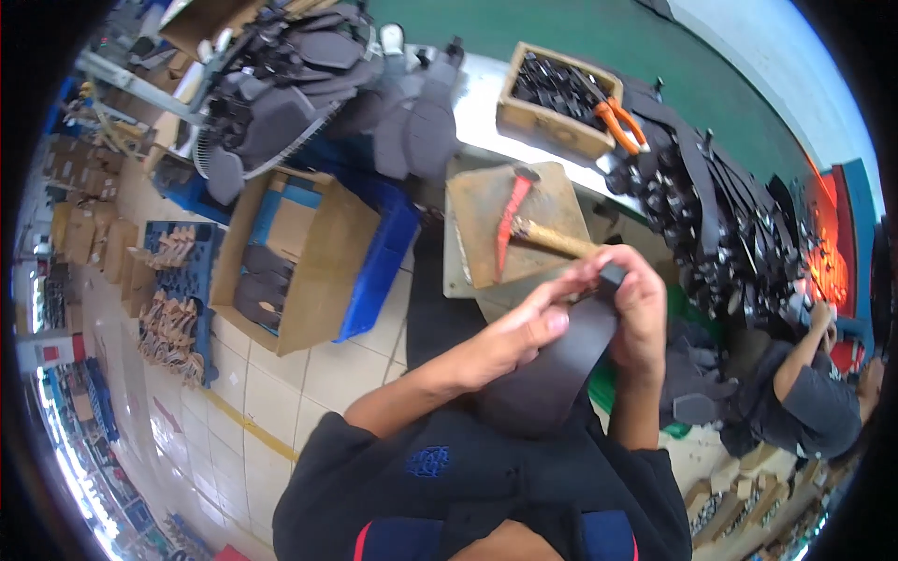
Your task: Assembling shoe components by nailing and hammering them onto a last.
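Note:
A dark grey shoe sole is held in front of my chest. My left hand grips its upper end from the left, thumb lying on top. My right hand wraps the same end from the right, near a small black block at the tip. Whether that block is part of the sole, I cannot tell. Just beyond my hands, a hammer with a wooden handle lies on a worn square board. A red pointed piece lies there too, touching the hammer.
A wooden box of small black parts holds orange-handled pliers. Black soles are heaped at right, grey soles at far left. A cardboard box sits in a blue crate. Another person works at right.

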The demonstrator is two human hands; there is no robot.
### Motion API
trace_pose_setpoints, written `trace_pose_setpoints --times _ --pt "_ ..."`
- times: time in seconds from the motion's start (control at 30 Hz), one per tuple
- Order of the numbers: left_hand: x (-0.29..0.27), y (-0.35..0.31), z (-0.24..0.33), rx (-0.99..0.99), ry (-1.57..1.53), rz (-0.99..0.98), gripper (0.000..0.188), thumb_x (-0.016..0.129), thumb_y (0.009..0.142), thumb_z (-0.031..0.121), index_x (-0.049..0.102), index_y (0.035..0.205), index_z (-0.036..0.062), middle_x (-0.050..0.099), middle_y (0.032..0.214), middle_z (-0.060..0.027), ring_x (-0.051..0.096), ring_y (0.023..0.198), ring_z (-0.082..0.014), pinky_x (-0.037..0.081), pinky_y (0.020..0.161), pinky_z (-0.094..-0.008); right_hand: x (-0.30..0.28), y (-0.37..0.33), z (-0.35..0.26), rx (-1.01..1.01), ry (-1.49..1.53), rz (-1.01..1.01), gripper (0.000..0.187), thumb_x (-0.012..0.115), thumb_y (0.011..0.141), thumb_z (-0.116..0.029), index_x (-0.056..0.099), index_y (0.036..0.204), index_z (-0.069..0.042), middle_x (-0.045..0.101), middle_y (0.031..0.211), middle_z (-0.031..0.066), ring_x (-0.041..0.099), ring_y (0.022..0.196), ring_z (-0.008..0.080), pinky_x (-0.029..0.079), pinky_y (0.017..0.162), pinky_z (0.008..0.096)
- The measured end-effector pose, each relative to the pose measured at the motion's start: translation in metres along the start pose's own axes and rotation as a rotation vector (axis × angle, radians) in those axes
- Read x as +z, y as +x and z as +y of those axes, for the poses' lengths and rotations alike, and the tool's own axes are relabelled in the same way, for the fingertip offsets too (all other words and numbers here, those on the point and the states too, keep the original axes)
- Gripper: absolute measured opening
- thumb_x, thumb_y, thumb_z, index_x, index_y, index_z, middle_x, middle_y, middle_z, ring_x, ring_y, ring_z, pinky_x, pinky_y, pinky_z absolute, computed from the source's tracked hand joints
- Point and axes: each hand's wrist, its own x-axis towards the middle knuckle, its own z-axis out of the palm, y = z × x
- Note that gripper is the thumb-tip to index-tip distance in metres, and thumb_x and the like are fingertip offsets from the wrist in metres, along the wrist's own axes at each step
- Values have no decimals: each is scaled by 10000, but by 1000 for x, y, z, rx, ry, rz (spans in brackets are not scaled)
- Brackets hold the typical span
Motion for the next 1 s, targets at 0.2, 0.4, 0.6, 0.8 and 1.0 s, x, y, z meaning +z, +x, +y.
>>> trace_pose_setpoints --times 0.2,0.4,0.6,0.8,1.0 --pt "-21 -5 18 -56 344 6 500 684 928 68 502 1388 -9 620 1277 -90 571 1156 -126 452 1007 -289 -48 -6 -3 -206 -378 646 298 551 1030 -163 606 1259 19 676 1077 80 618 979 132 475 907 276" --pt "-87 24 133 459 571 488 509 699 926 143 536 1382 -11 635 1262 -77 591 1122 -141 465 990 -283 -85 -48 -3 -166 -369 639 278 529 1038 -169 616 1224 19 681 1032 89 626 902 132 495 864 274" --pt "-210 60 220 567 2200 1314 429 642 939 167 568 1305 -45 632 1251 -173 619 1107 -261 478 958 -374 -111 -71 6 -169 -472 751 326 546 1022 -142 545 1305 20 692 1014 98 644 887 129 523 825 276" --pt "-200 78 168 766 1497 860 293 630 902 87 642 1177 -14 631 1211 -167 581 1157 -308 445 993 -393 -156 -55 -28 -281 -1067 969 400 623 965 -183 524 1310 -9 673 974 120 658 820 242 524 731 351" --pt "-110 86 115 823 1522 739 250 608 917 88 664 1147 10 594 1299 -159 532 1244 -307 386 1077 -400 -196 4 -10 -266 -1652 817 280 679 923 -281 607 1038 -36 621 649 85 584 510 294 503 549 409"
